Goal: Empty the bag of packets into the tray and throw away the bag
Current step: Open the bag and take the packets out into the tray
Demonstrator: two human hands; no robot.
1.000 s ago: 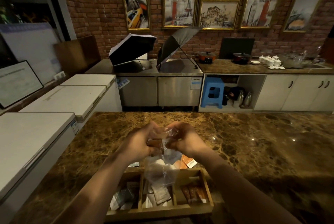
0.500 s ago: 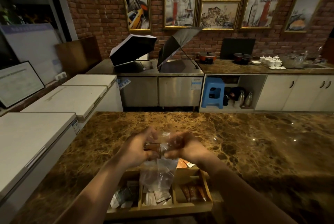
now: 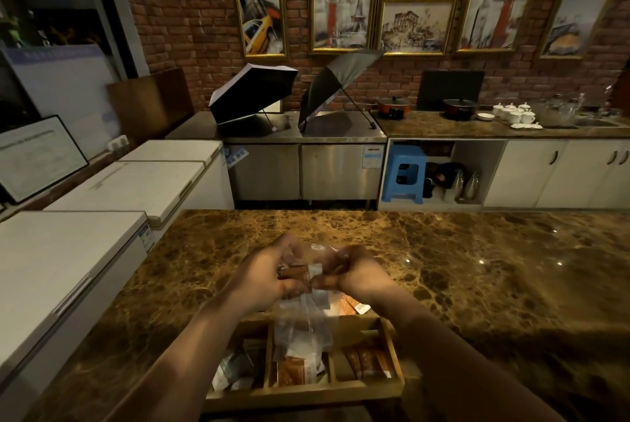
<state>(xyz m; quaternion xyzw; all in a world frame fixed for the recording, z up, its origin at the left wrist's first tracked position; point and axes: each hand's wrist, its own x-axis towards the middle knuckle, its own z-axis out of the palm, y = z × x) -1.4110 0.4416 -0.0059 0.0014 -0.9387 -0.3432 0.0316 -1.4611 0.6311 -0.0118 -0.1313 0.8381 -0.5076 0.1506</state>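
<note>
A clear plastic bag (image 3: pixel 303 323) hangs upside down over the middle compartment of a wooden tray (image 3: pixel 306 392) on the marble counter. My left hand (image 3: pixel 264 280) and my right hand (image 3: pixel 354 277) both pinch the bag's upper end, where a brown packet (image 3: pixel 296 273) is still caught inside. Packets lie in all three tray compartments: grey-white ones on the left, an orange one (image 3: pixel 295 370) in the middle, brown sticks (image 3: pixel 366 360) on the right. Orange packets (image 3: pixel 351 305) also lie on the counter just beyond the tray.
The brown marble counter (image 3: pixel 460 271) spreads wide to the right and ahead. White chest freezers (image 3: pixel 61 251) stand close on the left. Across the aisle are steel cabinets with two open umbrellas (image 3: pixel 252 94), a blue stool (image 3: pixel 404 173) and white cupboards.
An orange packet has dropped into the middle compartment. Both hands have stayed above the tray, working the bag's top, and the bag hangs a little lower.
</note>
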